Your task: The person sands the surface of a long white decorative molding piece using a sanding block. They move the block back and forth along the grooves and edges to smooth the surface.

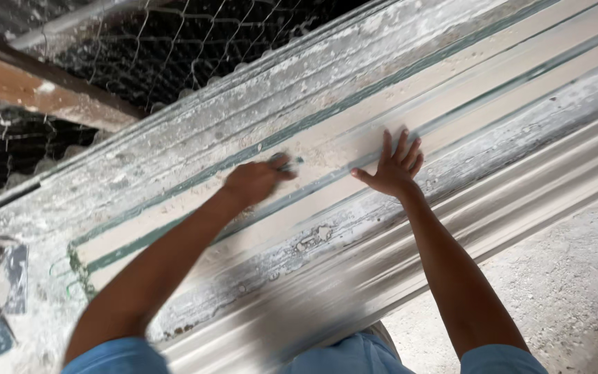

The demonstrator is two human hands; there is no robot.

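Whitewashed moulding (451, 104) — left hand (254, 181) rubs, right hand (394, 170) flat

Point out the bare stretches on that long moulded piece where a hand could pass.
Bare: the pale band right of the right hand, and the band left of the left hand. Crowded: the short gap between the hands.

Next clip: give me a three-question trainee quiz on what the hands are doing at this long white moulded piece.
1. True or false: the right hand lies flat with fingers spread on the moulded piece.
2. What does the left hand hold? A) a small grey pad B) a hammer C) nothing
3. Fill in: behind the piece hangs wire ____.

Key: 1 true. 2 A, a small grey pad pressed on the surface; its exact kind is unclear. 3 mesh.
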